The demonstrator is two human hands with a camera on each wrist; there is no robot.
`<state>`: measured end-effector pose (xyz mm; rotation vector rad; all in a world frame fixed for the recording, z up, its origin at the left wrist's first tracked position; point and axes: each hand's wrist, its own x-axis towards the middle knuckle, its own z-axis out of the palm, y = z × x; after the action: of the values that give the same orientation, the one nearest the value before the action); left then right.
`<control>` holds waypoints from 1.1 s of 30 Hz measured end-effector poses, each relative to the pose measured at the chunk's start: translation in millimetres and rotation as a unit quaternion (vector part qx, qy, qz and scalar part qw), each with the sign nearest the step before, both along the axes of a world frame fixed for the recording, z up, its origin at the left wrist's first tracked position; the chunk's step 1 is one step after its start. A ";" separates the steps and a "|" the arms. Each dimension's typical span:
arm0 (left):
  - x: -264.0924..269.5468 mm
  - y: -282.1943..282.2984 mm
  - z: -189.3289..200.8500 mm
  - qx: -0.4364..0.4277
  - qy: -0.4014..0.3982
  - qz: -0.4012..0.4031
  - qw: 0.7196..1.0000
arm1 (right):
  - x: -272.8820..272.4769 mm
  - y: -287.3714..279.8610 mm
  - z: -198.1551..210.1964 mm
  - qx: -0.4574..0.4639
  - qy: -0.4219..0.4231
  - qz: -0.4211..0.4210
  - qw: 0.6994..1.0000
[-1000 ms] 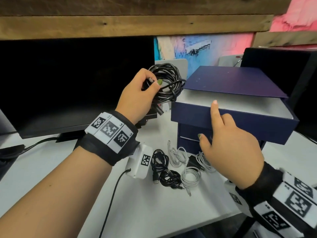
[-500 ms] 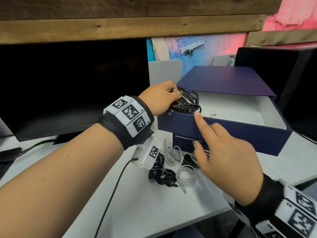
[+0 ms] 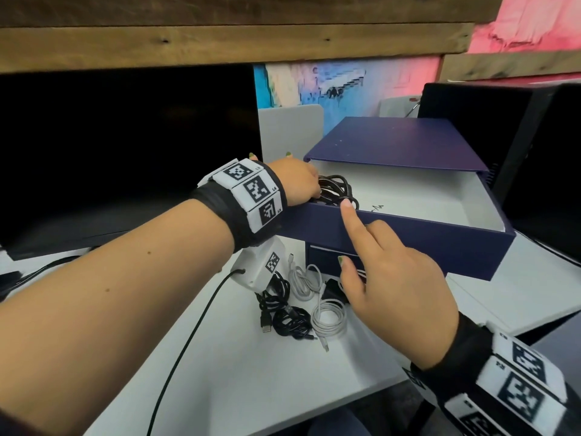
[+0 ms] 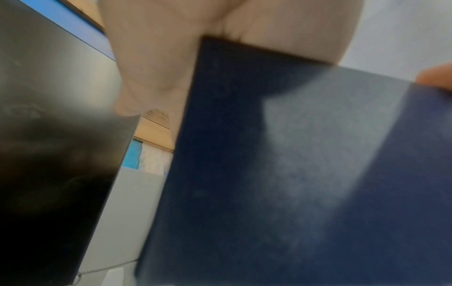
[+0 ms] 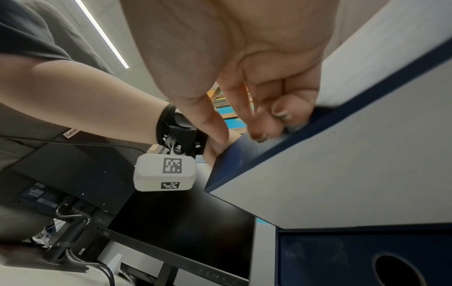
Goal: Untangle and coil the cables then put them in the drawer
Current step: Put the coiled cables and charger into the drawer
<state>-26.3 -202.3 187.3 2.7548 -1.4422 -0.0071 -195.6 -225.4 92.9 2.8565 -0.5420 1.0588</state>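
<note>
Bench [image 3: 283,372]: white; carries the blue drawer unit.
Drawer [image 3: 408,243]: pulled out, white inside.
Left hand [image 3: 295,180]: reaches into the drawer's left end; fingers hidden, grip cannot be told.
Right hand [image 3: 393,284]: index finger straight on the drawer front, others curled.
Black cable coil [image 3: 336,190]: inside the drawer, at the left hand.
Loose cables [image 3: 301,306]: on the bench below the drawer.

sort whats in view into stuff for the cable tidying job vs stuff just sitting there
Job: black cable coil in open blue drawer; left hand at coil; right hand on drawer front; black cables and white cables on desk.

Just there: monitor; wooden shelf.
</note>
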 end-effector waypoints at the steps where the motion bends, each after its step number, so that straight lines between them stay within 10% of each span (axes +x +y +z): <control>1: -1.8 -0.9 0.4 0.036 -0.017 0.007 0.999 | 0.2 -0.2 0.4 0.005 -0.003 0.007 1.000; 6: 7.3 -5.9 -4.7 0.048 -0.055 0.024 0.997 | 3.3 -1.7 1.8 0.055 -0.009 0.038 0.998; 12: 17.6 22.9 -5.7 -0.265 0.094 -0.024 0.959 | -0.6 -1.8 -17.7 0.015 -0.102 0.137 0.985; 17: 40.0 53.7 -25.5 -0.387 0.077 0.051 0.918 | 15.8 -0.8 -46.8 0.101 0.113 0.127 0.980; 21: 51.5 72.5 -73.1 -0.302 0.130 0.111 0.938 | 32.8 -18.4 -79.5 0.190 0.313 0.093 0.926; 29: 18.4 66.6 -144.3 0.122 0.151 -0.042 0.980 | 49.7 -31.8 -109.4 0.194 0.359 0.026 0.913; 33: 5.7 63.1 -172.4 0.182 0.053 -0.102 0.977 | 45.9 -24.7 -108.6 0.162 0.365 0.015 0.917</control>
<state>-20.6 -139.3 15.0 2.7975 -1.8474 -0.4607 -149.8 -250.1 -15.8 3.2127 -0.6351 -0.1699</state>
